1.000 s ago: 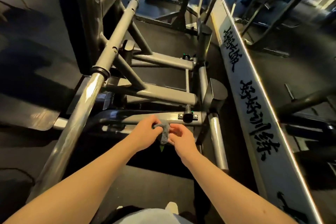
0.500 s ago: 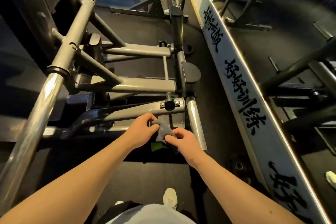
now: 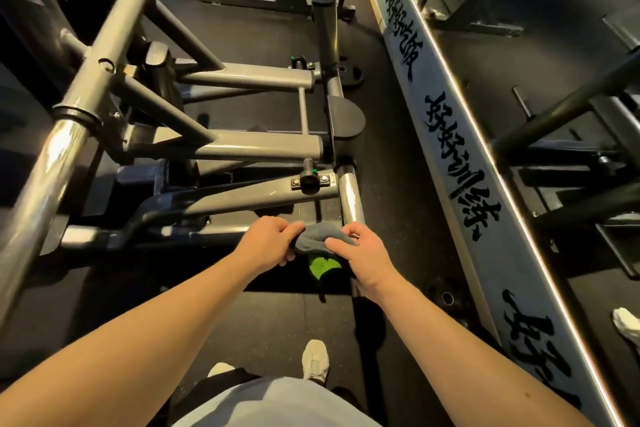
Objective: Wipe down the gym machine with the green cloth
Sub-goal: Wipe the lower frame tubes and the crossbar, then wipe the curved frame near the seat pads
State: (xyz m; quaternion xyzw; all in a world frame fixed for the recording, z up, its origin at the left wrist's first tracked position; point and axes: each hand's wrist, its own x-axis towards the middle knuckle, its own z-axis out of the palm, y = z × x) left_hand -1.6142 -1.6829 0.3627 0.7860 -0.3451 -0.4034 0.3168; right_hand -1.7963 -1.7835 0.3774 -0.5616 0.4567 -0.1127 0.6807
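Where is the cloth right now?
Head view, centre: the cloth is gripped between the left hand and right hand, just below the chrome peg.

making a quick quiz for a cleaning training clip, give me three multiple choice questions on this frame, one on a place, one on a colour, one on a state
1. Where is the cloth?
A) in a bucket
B) between the two hands
C) hung on a wall hook

2. What colour is the cloth's hanging underside?
A) red
B) white
C) bright green

3. Which hand has a grip on the cloth?
A) both, the left hand and the right hand
B) the left only
C) neither

Answers:
1 B, it is bunched up in the gap between the two hands.
2 C, a bright green patch shows below the grey top side.
3 A, the fingers of each hand curl on one end of it.
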